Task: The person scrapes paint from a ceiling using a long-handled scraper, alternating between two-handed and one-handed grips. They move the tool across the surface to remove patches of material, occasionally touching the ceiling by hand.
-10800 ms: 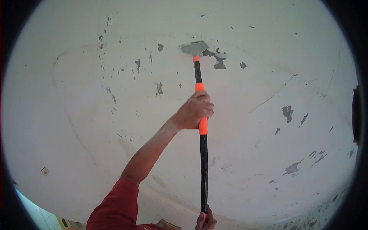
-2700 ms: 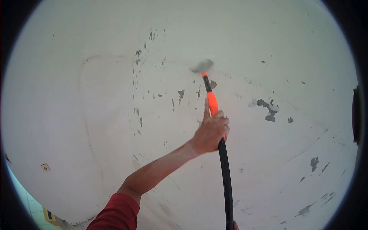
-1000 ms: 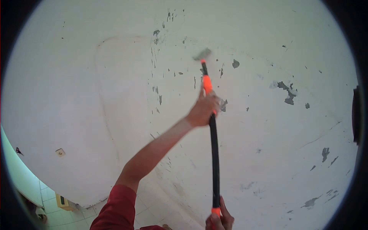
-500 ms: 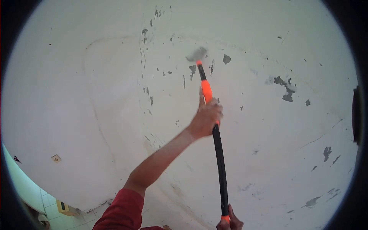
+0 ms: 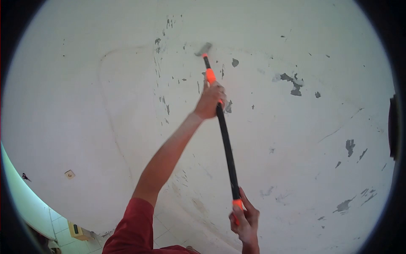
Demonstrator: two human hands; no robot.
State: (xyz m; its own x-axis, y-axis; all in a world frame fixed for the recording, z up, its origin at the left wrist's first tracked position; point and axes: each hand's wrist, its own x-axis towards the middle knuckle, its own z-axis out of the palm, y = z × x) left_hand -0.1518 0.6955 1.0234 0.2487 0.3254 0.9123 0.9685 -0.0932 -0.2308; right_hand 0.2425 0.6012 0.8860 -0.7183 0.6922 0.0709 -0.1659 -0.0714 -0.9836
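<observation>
Both hands are wrapped around a long-handled scraper [image 5: 227, 152] with a black shaft and orange grips. My left hand [image 5: 209, 102] holds it high, just below the upper orange collar, with that arm stretched up. Lower down, my right hand [image 5: 246, 222] grips the orange end of the handle. The grey scraper head [image 5: 204, 49], slightly blurred, lies over the pale wall [image 5: 292, 169]. Around it the paint has come off in small grey patches, one of them a rounded bare spot [image 5: 235, 62] to its right.
Larger peeled patches [image 5: 296, 84] mark the wall at the right. A socket [image 5: 69, 174] sits low on the left. Below it, a yellowish box [image 5: 80, 231] stands on the tiled floor [image 5: 61, 224]. Something dark [image 5: 393, 127] juts in at the right edge.
The scraper and both hands have moved up and to the left in view. More of my right hand now shows. The wall marks have shifted slightly, as the view turned.
</observation>
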